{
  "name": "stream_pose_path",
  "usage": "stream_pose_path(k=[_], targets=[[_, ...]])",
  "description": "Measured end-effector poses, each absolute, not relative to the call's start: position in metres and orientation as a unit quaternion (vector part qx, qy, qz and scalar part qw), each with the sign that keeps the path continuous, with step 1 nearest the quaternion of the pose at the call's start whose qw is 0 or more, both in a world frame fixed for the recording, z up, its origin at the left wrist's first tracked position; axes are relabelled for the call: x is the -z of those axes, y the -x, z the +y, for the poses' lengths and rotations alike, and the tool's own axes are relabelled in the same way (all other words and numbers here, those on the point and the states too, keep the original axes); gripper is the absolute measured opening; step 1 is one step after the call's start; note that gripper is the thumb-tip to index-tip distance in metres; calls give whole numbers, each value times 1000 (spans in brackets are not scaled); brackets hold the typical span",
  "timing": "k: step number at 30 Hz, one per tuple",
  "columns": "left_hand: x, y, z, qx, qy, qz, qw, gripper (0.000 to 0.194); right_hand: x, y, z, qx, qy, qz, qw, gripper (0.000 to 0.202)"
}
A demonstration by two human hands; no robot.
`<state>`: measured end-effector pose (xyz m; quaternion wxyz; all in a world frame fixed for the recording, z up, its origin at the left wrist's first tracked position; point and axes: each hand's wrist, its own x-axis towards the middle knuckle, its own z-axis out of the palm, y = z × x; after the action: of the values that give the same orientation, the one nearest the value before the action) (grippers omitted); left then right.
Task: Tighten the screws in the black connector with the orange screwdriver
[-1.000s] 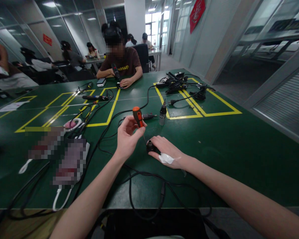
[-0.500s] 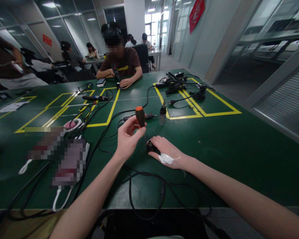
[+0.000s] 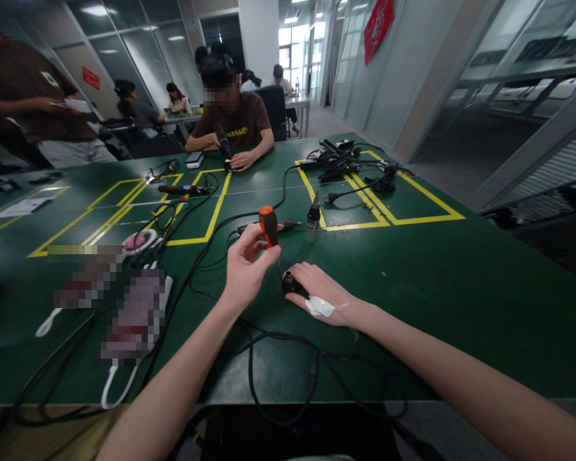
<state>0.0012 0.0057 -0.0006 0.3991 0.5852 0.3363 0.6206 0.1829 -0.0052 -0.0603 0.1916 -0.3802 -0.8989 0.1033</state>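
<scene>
One screwdriver (image 3: pixel 269 225) aslant in the left grip (image 3: pixel 246 264)

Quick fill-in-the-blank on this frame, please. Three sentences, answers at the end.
1. The left grip holds a ____ by its orange-and-dark handle.
2. The right grip, which holds a black part, has a ____ patch near its wrist.
3. The tape outlining boxes on the green tabletop is ____.

Missing: screwdriver; white; yellow.

Forward-down head view over table (image 3: pixel 441 301)
</scene>
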Motion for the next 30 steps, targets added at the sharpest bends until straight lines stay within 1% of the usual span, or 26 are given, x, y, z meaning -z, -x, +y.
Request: stream_pose_path(k=[10,23,30], targets=[[0,-2,6,-618,-585,325,412,28,62,-184,-5,-104,375,-899,201,19],[-1,-1,5,-621,-594,312,406,24,65,-183,-4,-109,373,-897,210,20],[-3,-1,5,-627,-595,311,396,33,64,-183,-4,-105,376,-898,205,19]])
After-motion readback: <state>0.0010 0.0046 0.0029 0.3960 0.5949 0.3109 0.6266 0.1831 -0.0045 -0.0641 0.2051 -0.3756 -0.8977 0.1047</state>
